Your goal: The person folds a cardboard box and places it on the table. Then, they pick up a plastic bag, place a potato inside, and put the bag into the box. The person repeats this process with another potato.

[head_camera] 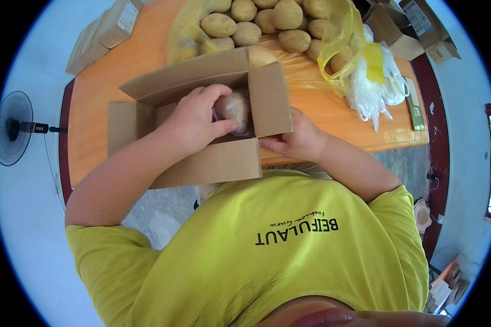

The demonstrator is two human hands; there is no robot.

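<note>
An open cardboard box point(212, 161) with its flaps spread stands at the table's front edge. Inside its right end my left hand point(196, 116) has its fingers and thumb around a potato wrapped in clear plastic point(234, 109). My right hand point(296, 137) grips the box at its right side, partly hidden by the side flap. Behind the box, many loose potatoes point(287, 14) lie in an opened yellow plastic bag point(327, 61).
White plastic bags point(368, 90) and a green-and-grey flat object point(415, 104) are on the right of the orange table point(147, 53). Closed cardboard boxes point(114, 26) stand at the back left, open ones point(393, 32) at the back right. A fan point(13, 127) is at the left.
</note>
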